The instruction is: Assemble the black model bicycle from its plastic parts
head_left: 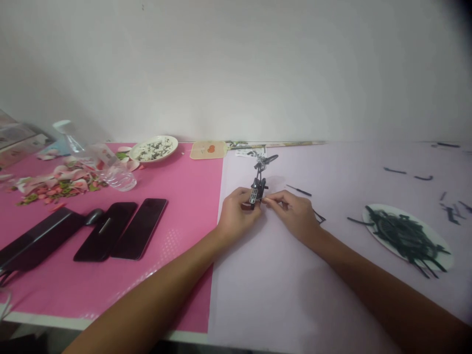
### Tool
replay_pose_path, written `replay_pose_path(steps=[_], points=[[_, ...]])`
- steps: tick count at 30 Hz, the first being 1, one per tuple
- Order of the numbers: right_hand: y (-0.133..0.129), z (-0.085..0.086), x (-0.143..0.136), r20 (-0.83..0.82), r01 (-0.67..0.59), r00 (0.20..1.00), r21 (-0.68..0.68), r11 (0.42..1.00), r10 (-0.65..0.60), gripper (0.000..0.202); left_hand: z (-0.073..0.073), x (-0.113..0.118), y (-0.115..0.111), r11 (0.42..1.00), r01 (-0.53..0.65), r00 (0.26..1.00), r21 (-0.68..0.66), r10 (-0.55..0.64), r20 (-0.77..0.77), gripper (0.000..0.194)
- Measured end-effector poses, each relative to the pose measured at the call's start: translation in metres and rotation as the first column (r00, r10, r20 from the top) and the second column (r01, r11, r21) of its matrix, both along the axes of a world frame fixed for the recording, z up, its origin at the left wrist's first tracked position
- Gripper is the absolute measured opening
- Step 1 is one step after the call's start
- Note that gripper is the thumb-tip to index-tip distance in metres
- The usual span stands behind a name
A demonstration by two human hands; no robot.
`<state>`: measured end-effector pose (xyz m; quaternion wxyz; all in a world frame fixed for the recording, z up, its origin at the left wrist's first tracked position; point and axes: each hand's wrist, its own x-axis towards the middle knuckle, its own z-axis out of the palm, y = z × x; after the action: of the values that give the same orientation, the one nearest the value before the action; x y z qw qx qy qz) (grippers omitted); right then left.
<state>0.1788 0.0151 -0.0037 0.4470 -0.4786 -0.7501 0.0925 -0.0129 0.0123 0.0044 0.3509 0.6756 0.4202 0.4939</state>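
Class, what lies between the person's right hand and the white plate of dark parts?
In the head view, a small dark angular piece lies beside the right hand; then pale covering, then a dark strip jutting over the plate's rim.

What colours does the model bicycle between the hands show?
The model bicycle is mostly black with silver-grey parts; the head view shows this.

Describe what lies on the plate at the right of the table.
A tangled heap of dark pieces lies on the plate, several thin strips poking past its rim. Some white rim shows; most of the plate's middle and the lowest pieces are covered.
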Motion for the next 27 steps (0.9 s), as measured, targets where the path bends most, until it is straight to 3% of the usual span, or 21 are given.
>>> replay_pose_path(steps=[11, 18, 27], points=[[-0.0023, 0.0019, -0.0022, -0.025, 0.019, 1.000, -0.030, 0.999, -0.019, 0.014, -0.0005, 0.0001, -0.0004, 1.000, -0.005, 1.000, 0.002, 0.005, 0.005, 0.022], [-0.0015, 0.0011, -0.0014, -0.100, 0.001, 0.995, -0.130, 0.992, -0.014, 0.013, -0.0005, -0.0001, -0.0017, 1.000, 0.003, 1.000, 0.028, -0.003, -0.006, 0.012], [-0.0006, 0.0002, -0.0021, -0.170, -0.047, 0.985, -0.165, 0.985, 0.018, 0.016, 0.0009, 0.0003, -0.0051, 0.998, -0.036, 0.999, 0.048, 0.036, -0.010, 0.010]])
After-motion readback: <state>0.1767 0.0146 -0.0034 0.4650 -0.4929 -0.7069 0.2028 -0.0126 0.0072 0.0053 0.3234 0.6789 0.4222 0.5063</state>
